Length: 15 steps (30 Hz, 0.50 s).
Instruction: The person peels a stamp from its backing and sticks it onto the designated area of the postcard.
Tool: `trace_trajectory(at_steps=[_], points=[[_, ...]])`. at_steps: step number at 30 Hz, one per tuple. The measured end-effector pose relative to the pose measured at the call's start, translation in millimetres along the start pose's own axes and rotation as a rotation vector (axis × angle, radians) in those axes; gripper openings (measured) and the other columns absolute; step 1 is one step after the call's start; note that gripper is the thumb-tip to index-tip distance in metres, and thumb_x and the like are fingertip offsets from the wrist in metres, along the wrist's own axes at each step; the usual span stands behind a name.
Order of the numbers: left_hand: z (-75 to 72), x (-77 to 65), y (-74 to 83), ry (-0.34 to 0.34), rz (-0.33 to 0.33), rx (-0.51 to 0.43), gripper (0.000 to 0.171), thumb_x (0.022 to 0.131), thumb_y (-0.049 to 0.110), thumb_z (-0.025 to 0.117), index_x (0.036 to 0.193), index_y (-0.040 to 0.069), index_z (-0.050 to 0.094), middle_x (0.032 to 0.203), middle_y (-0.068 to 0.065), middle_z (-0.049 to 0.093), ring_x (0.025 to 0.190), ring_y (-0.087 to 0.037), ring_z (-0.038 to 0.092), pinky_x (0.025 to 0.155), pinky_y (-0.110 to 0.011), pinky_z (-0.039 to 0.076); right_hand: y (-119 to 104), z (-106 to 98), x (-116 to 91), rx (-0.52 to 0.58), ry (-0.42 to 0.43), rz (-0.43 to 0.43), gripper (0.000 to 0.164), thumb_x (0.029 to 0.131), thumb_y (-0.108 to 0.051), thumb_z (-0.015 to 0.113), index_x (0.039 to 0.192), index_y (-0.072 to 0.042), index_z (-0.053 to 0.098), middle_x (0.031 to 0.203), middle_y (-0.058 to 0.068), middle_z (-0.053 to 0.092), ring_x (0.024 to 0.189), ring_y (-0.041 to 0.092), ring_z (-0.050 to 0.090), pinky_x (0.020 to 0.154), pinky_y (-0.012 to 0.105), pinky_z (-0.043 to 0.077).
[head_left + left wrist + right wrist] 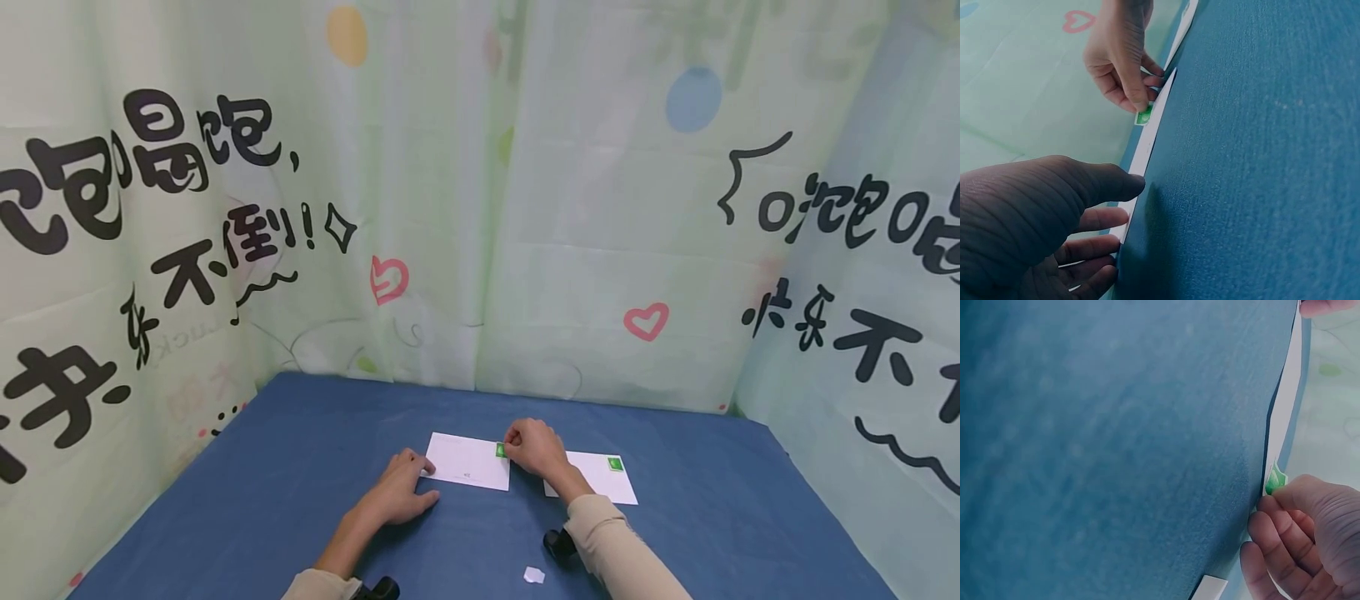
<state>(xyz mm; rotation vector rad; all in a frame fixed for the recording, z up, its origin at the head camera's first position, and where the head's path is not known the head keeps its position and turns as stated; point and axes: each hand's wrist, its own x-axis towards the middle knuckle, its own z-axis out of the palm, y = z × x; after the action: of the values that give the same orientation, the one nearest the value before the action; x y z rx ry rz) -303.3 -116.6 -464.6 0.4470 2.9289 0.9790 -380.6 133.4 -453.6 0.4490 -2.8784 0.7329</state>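
Note:
My right hand (536,447) pinches a green postage stamp (500,450) between thumb and forefinger, at the upper right corner of a white envelope (467,463). In the right wrist view the stamp (1275,479) stands tilted up from the paper at the fingertips. My left hand (402,487) lies at the envelope's left end, its fingers extended and touching that edge, the thumb held apart. The left wrist view shows those fingers (1101,219) along the near end of the envelope (1147,140).
A second white envelope (600,479) lies to the right, partly behind my right wrist, with a green stamp (615,464) in its upper right corner. A small white paper scrap (534,575) is near the front of the blue tablecloth (247,508). Printed curtains (555,208) surround the table.

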Motion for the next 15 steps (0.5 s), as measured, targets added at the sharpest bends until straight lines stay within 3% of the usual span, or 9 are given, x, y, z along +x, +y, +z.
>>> trace_trajectory(at_steps=[15], points=[[-0.2, -0.7, 1.0, -0.003, 0.002, 0.005, 0.034, 0.09, 0.019, 0.077, 0.116, 0.001, 0.066, 0.108, -0.01, 0.052, 0.107, -0.031, 0.05, 0.098, -0.054, 0.042, -0.4, 1.3, -1.5, -0.004, 0.013, 0.008, 0.011, 0.086, -0.008, 0.075, 0.078, -0.013, 0.07, 0.069, -0.005, 0.059, 0.063, 0.011, 0.051, 0.059, 0.031, 0.041]])
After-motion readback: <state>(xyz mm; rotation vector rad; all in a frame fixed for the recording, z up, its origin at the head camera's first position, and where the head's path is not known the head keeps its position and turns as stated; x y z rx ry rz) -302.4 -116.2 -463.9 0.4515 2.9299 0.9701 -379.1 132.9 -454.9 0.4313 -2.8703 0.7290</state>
